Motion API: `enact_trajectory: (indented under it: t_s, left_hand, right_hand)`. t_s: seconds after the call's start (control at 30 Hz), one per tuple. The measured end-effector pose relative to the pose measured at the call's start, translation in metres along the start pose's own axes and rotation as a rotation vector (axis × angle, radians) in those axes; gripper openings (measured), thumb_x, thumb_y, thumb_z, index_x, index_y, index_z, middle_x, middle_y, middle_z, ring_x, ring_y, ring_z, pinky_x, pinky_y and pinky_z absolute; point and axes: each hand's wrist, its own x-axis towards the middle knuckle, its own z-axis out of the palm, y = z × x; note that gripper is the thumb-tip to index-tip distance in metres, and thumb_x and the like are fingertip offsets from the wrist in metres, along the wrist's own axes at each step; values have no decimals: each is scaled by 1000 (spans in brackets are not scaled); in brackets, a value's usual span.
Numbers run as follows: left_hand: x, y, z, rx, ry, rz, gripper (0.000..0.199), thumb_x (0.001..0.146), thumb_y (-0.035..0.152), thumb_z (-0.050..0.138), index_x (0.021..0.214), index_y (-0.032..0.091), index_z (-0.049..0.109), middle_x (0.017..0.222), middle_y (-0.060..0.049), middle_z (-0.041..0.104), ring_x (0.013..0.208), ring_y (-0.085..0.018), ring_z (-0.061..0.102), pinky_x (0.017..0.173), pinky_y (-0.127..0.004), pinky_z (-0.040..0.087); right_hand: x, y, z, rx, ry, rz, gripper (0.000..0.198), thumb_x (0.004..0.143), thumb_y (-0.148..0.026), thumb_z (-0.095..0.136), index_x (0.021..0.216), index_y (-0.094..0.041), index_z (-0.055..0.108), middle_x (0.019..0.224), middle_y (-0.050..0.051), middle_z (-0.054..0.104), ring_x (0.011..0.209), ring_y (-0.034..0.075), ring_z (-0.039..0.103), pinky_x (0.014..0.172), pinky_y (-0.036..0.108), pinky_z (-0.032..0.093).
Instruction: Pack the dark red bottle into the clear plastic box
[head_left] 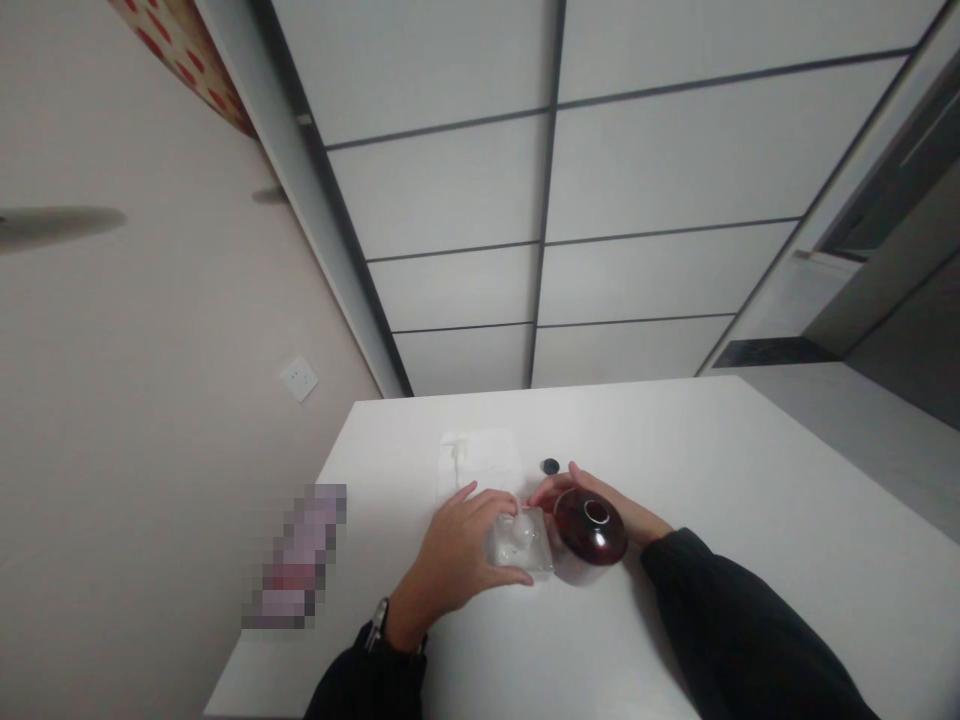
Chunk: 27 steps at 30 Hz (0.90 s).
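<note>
1. Box (519, 556) — clear and squarish — sits on the white table (750, 520) at the lower centre of the frame.
2. Left hand (456, 548) grasps the box from its left, thumb along the near side and fingers bent over the far side.
3. Jar (581, 572) with a dark red lid (581, 522) stands just right of the box.
4. Right hand (604, 486) curves behind the jar, fingertips near the box's far right corner — whether they grip anything, I cannot tell.
5. Black disc (551, 466) lies just above the right hand, a white sheet (491, 455) to its left.
</note>
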Motion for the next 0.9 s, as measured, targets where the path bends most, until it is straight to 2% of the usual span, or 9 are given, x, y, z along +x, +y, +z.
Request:
enact_trajectory:
  t_s: [0.17,0.3,0.47,0.6,0.73,0.9]
  left_hand:
    - [0,0,1,-13,23,-41,68,61,38,106,112,26,62,125,-2,78,117,-31,75,126,-58,40]
    - [0,2,0,-26,6,-11,71,66,40,104,122,28,63,131,-4,77,124,-32,73,128,-58,38]
    - [0,5,-2,-42,37,-49,63,63,37,105,108,26,63,125,-2,79,116,-31,75,124,-56,43]
    - [1,5,-3,-21,5,-10,68,65,37,104,120,27,65,130,-5,78,123,-33,73,125,-57,42]
    - [2,6,-4,-32,37,-68,62,62,32,105,108,24,64,126,-4,79,116,-31,75,123,-56,45]
    - [2,7,-5,-23,16,8,65,68,37,103,121,28,66,131,-2,78,124,-31,73,125,-54,43]
  right_hand:
    - [-1,-2,1,-17,7,-5,82,89,-92,51,98,-16,81,97,10,76,88,25,70,99,47,52]
    - [-1,-4,2,-21,8,-15,83,88,-93,51,99,-15,81,100,11,77,91,26,71,100,47,52]
    - [1,-3,1,-28,3,-20,82,89,-92,52,97,-15,80,98,11,77,91,26,70,98,45,51]
    - [0,-1,1,-29,1,-21,82,90,-91,51,100,-15,80,97,10,76,87,24,69,92,43,53]
    - [-1,1,0,-25,-10,-22,80,93,-89,49,103,-15,79,94,9,76,86,24,70,94,43,53]
    - [0,1,0,-16,-11,-21,81,90,-91,52,101,-15,79,96,9,76,86,24,70,95,43,54]
